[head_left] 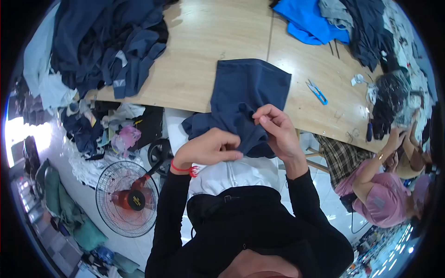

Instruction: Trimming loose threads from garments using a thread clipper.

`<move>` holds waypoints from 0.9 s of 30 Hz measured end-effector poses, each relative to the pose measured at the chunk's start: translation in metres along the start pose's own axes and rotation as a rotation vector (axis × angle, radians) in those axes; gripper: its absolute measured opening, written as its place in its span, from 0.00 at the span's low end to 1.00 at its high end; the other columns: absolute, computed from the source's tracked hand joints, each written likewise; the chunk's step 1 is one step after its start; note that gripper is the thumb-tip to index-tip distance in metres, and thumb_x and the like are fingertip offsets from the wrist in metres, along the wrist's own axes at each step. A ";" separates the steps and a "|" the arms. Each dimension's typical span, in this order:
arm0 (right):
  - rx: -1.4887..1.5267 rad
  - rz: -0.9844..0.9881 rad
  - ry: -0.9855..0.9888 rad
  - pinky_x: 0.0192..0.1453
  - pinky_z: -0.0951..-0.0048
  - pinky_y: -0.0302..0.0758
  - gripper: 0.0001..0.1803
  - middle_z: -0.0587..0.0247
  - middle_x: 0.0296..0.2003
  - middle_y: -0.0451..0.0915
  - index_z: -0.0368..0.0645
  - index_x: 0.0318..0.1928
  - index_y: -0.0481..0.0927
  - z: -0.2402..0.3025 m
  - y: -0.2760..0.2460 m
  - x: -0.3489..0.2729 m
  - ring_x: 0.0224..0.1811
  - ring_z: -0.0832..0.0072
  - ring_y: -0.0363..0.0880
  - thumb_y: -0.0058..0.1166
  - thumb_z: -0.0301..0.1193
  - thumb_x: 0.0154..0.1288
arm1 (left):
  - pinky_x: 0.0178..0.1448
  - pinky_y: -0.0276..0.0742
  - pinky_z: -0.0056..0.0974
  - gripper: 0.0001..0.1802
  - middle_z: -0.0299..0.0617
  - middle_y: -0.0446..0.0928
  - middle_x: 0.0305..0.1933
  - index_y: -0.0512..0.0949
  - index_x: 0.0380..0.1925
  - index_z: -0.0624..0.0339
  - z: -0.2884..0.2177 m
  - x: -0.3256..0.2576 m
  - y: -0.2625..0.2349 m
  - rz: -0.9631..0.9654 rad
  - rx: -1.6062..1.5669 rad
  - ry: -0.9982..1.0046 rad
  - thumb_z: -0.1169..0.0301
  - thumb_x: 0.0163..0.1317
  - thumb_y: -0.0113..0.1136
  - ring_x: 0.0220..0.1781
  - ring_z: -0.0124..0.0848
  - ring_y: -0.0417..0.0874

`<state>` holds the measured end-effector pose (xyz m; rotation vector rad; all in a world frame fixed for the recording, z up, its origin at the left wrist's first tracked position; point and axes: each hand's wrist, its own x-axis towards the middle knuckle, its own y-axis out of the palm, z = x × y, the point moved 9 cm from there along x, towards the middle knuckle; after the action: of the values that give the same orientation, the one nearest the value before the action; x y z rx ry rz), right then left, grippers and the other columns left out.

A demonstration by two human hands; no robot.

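Observation:
A dark navy garment point(245, 85) lies over the near table edge, its lower part bunched in my lap. My left hand point(211, 146) is closed over the bunched cloth at its left, the fingers curled; what they grip is hidden. At the right of the bunch, my right hand point(276, 129) pinches a fold of the navy cloth between thumb and forefinger. A red cord circles my left wrist. Blue-handled thread snips point(317, 92) lie on the table to the right of the garment.
Navy garments point(111, 41) are heaped at the table's left. Blue cloth point(308, 23) lies at the far right. A standing fan point(127, 198) is on my left. A co-worker in a pink shirt point(382, 194) sits at the right, near a black plastic-wrapped bundle point(393, 90).

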<state>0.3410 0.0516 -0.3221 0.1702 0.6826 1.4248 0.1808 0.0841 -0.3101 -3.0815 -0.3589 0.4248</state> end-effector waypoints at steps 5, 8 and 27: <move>-0.515 -0.202 -0.157 0.56 0.73 0.81 0.14 0.61 0.46 0.89 0.35 0.60 0.85 0.028 -0.011 0.010 0.46 0.77 0.86 0.62 0.28 0.81 | 0.55 0.86 0.38 0.09 0.44 0.89 0.48 0.82 0.47 0.68 -0.034 -0.034 -0.058 -0.626 -0.610 0.381 0.70 0.82 0.63 0.47 0.31 0.91; -1.312 -0.623 -0.623 0.67 0.56 0.80 0.17 0.48 0.57 0.89 0.37 0.62 0.85 0.077 -0.071 -0.004 0.59 0.51 0.88 0.65 0.30 0.77 | 0.65 0.90 0.46 0.14 0.47 0.89 0.55 0.79 0.58 0.65 -0.020 -0.070 -0.100 -1.155 -0.865 0.537 0.66 0.89 0.52 0.55 0.35 0.92; -0.587 -0.336 -0.356 0.40 0.81 0.72 0.15 0.71 0.39 0.80 0.42 0.68 0.79 0.071 -0.048 -0.007 0.35 0.85 0.72 0.46 0.31 0.91 | 0.65 0.89 0.44 0.10 0.48 0.89 0.53 0.78 0.59 0.66 -0.008 -0.034 -0.035 -0.955 -1.008 0.286 0.77 0.83 0.59 0.54 0.35 0.92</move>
<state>0.4189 0.0569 -0.2870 -0.1467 -0.0169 1.1740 0.1438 0.1106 -0.2916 -3.0303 -2.4546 -0.3453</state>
